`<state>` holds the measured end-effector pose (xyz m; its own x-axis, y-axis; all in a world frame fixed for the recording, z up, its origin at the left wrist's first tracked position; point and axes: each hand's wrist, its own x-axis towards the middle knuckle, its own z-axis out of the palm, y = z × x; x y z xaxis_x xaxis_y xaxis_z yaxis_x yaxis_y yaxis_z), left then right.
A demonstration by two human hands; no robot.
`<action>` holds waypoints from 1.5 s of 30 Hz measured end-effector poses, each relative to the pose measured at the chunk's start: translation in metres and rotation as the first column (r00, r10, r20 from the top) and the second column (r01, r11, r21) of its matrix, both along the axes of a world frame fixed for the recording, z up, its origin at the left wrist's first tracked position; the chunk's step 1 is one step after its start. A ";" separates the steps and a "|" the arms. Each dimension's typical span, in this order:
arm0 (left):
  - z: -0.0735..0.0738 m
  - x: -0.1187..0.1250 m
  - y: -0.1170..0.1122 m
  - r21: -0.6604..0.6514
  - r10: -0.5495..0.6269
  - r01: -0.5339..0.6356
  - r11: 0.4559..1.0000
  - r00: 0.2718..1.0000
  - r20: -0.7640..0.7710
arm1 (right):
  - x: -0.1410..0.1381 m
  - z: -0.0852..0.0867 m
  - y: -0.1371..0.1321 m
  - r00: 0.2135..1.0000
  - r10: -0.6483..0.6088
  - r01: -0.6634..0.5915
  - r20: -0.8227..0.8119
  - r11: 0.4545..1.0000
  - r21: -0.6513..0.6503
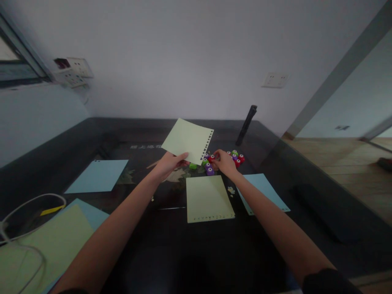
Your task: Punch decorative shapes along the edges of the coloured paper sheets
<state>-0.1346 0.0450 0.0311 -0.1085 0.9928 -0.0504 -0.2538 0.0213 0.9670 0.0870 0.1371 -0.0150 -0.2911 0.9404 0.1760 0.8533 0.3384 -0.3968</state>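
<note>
My left hand [174, 164] is closed on a pale yellow-green sheet of paper [187, 141], thumb on top, holding it tilted above the table. A row of small dark punched holes runs down the sheet's right edge. At that edge's lower end, my right hand [225, 161] has its fingers closed round a small red paper punch [212, 157]. Purple punches [210, 169] stand just in front of these fingers, and a green punch [192, 166] lies below the sheet. More red, green and purple punches [237, 159] cluster right of my right hand.
Another yellow-green sheet [210, 198] with a punched lower edge lies in front, beside a blue sheet [266, 190] partly under my right forearm. Another blue sheet [99, 175] lies left. A white cable [39, 196] crosses papers near a yellow tool [51, 210]. A black upright object [246, 124] stands behind.
</note>
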 end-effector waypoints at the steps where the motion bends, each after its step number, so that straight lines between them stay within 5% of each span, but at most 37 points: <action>1: 0.000 0.001 0.000 0.006 -0.002 0.002 1.000 1.000 -0.006 | -0.001 0.001 -0.002 1.000 -0.008 0.008 0.010 1.000 0.011; 11: -0.004 -0.005 0.006 0.090 0.005 0.000 0.996 0.998 -0.055 | -0.028 0.016 -0.020 0.983 0.040 -0.048 0.180 0.998 0.040; 18: -0.009 -0.010 0.009 0.099 0.028 -0.021 0.995 0.997 -0.067 | -0.043 0.012 -0.023 0.968 0.006 -0.005 0.253 1.000 -0.003; 29: -0.005 -0.010 0.004 0.020 0.096 -0.095 0.995 0.994 -0.057 | -0.038 0.016 -0.023 0.987 0.048 -0.044 -0.151 0.999 0.030; 34: -0.009 0.000 0.001 -0.045 0.081 -0.083 0.996 0.996 -0.036 | -0.008 0.032 -0.028 0.881 0.089 -0.136 -0.464 0.988 -0.069; 39: -0.012 0.031 -0.013 -0.118 0.014 -0.016 0.993 1.000 -0.020 | 0.044 0.036 -0.066 0.762 0.033 -0.282 -0.647 0.916 -0.284; 41: -0.014 0.047 -0.022 -0.134 -0.056 0.051 0.990 0.998 -0.029 | 0.062 0.032 -0.087 0.730 -0.024 -0.301 -0.683 0.887 -0.352; 45: -0.022 0.076 -0.038 -0.211 -0.147 0.132 0.968 0.988 -0.057 | 0.084 0.026 -0.119 0.539 -0.300 -0.355 -0.787 0.767 -0.535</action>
<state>-0.0582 0.0066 0.0095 0.0196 0.9674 -0.2527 -0.1649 0.2524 0.9535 0.1712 0.0184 0.0106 -0.3559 0.9082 -0.2203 0.0368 -0.2219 -0.9744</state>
